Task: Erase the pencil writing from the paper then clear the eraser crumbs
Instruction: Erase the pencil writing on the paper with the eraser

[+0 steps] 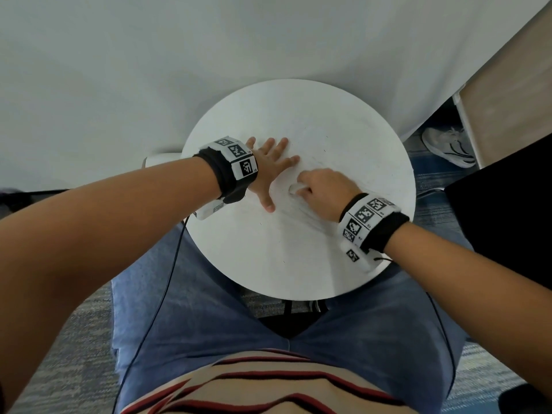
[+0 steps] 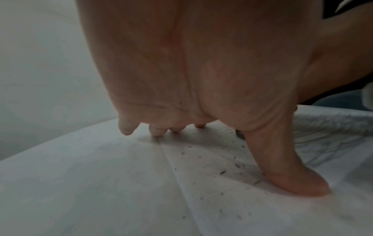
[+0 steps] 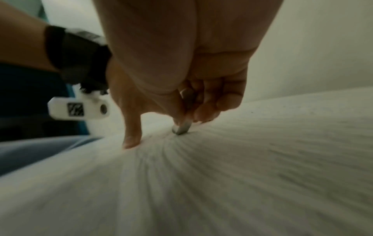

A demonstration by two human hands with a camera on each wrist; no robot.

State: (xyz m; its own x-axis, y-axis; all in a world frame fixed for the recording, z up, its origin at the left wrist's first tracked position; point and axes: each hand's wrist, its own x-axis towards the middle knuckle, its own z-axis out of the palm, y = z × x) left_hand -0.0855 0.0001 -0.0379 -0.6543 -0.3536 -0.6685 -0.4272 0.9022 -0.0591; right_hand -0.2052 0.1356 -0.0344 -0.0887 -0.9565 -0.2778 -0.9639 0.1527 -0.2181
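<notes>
The paper (image 1: 328, 150) is lying flat at the centre of the round white table (image 1: 268, 264), dark eraser crumbs (image 2: 222, 172) speckling it. The right hand (image 1: 322, 189) is pinching a white eraser (image 3: 181, 127) against it. At nine o'clock, the left hand (image 1: 268, 171) is pressing the sheet, fingers spread.

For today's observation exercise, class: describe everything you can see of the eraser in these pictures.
The eraser is small and pale, whitish-grey, with a rounded, grubby lower end. Most of it is hidden inside the right hand, which pinches it between thumb and curled fingers. It stands tilted, its tip pressed on the white paper on the round table. The wrist view is blurred, so finer details cannot be told.
</notes>
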